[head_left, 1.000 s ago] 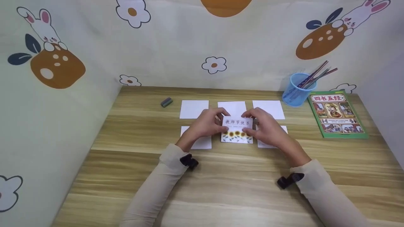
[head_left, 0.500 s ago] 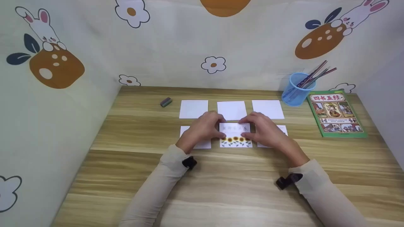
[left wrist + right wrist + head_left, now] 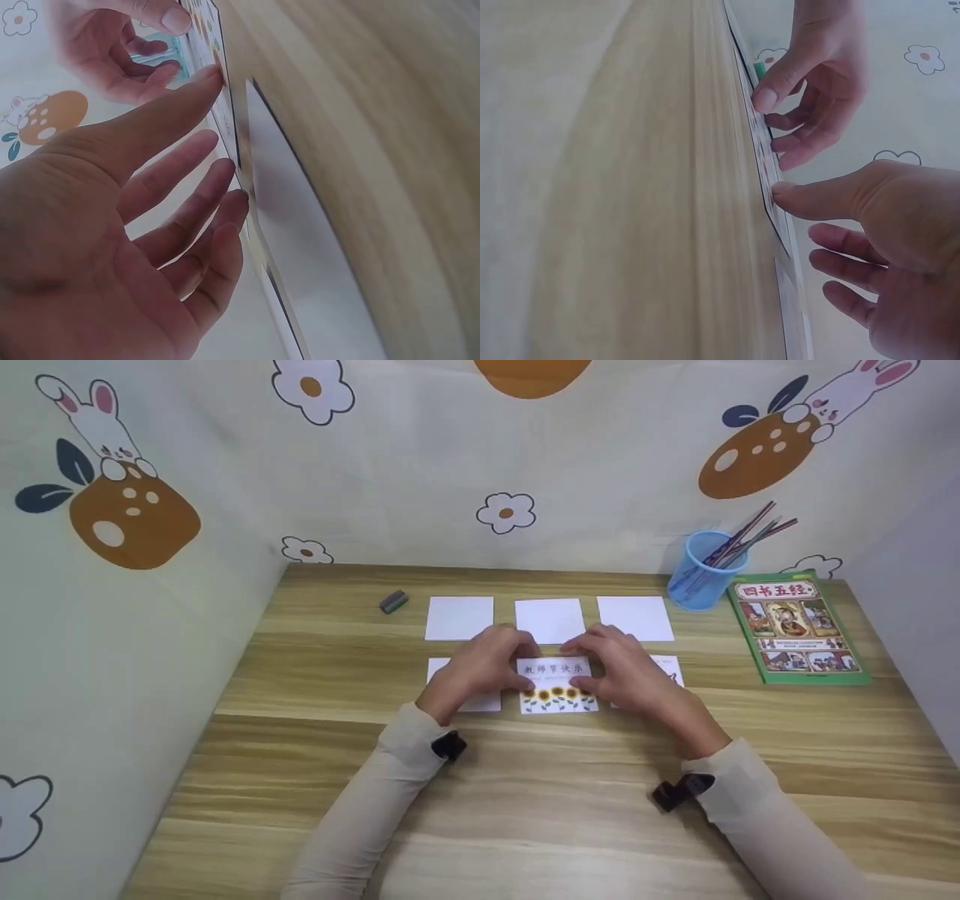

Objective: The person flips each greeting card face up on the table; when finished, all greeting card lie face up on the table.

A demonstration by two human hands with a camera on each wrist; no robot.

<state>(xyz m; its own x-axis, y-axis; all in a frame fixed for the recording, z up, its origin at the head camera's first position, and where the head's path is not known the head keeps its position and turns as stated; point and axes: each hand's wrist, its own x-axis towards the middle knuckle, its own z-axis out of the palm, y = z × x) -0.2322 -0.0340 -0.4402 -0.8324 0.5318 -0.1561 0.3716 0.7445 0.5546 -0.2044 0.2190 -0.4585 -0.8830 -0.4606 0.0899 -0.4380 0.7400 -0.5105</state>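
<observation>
A small white card (image 3: 556, 701) with printed characters and a row of sunflowers lies flat on the table in the middle of the near row. My left hand (image 3: 487, 664) is at its left side, thumb resting on the card and the other fingers loosely bent by its edge. My right hand (image 3: 622, 667) mirrors this at the right side. The right thumb (image 3: 802, 199) touches the card, while the fingers beneath it are apart from it. Partly covered by the hands and wrists are a left card (image 3: 480, 703) and a right card (image 3: 667, 666).
Behind the hands are a blank left card (image 3: 460, 619), middle card (image 3: 550, 621) and right card (image 3: 636, 619) in a row. A dark eraser-like block (image 3: 394, 601) lies farther left. At the right stand a blue pencil cup (image 3: 697, 585) and a green-edged book (image 3: 799, 630).
Both hands have brought the sunflower card down and toward me, from over the far middle card to the near row. In the last half second it has barely shifted.
</observation>
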